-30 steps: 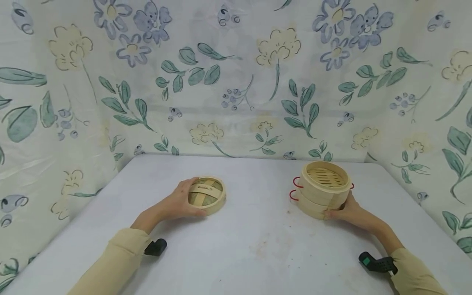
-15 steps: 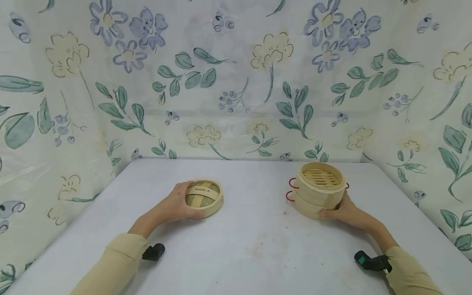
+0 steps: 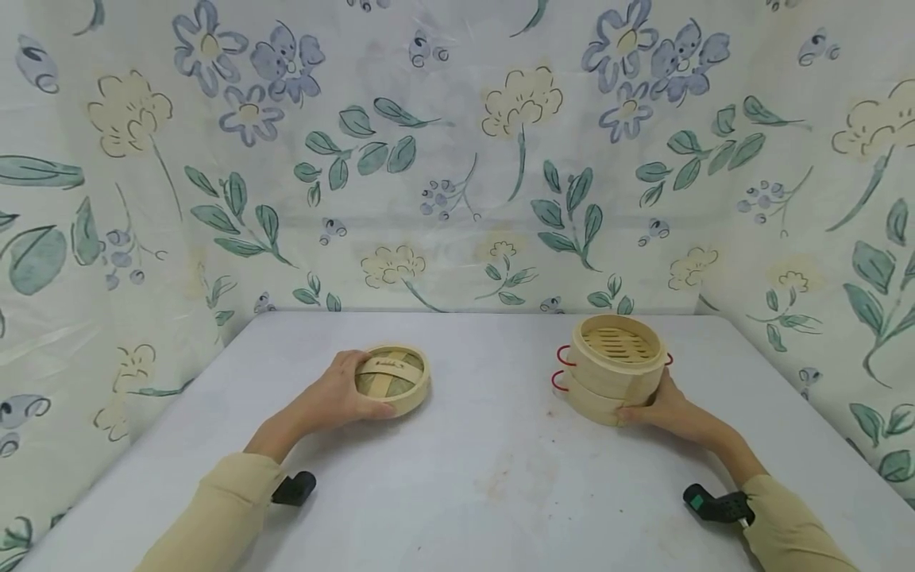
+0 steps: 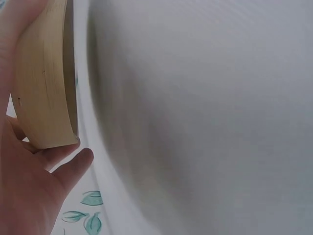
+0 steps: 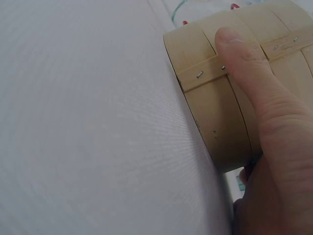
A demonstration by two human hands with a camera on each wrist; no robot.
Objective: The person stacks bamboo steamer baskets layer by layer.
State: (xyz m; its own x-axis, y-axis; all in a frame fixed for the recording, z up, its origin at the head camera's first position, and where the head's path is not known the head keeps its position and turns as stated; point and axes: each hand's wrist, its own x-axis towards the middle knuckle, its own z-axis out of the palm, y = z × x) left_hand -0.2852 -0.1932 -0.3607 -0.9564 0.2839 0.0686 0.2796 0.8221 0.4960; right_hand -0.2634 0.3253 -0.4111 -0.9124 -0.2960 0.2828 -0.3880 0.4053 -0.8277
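Observation:
My left hand [image 3: 343, 393] grips the round bamboo steamer lid [image 3: 411, 401] by its rim, thumb on the near side and fingers at the far side. The lid has a woven top crossed by a pale strap. In the left wrist view a narrow gap shows between the lid's lower edge [image 4: 46, 78] and the white surface. To the right, my right hand [image 3: 672, 409] holds a two-tier bamboo steamer [image 3: 608, 381] low on its right side, the thumb lying across the wall in the right wrist view. Red loop handles stick out from both tiers, and the upper tier has a slatted floor.
Both things are on or over a white table [image 3: 472, 492] with a few small specks and faint stains. Behind it and at both sides hangs a floral sheet [image 3: 457, 159]. A black wrist device [image 3: 718, 504] sits at the right wrist.
The lid has risen slightly in my left hand. My right hand keeps its hold on the steamer. The head view has shifted a little.

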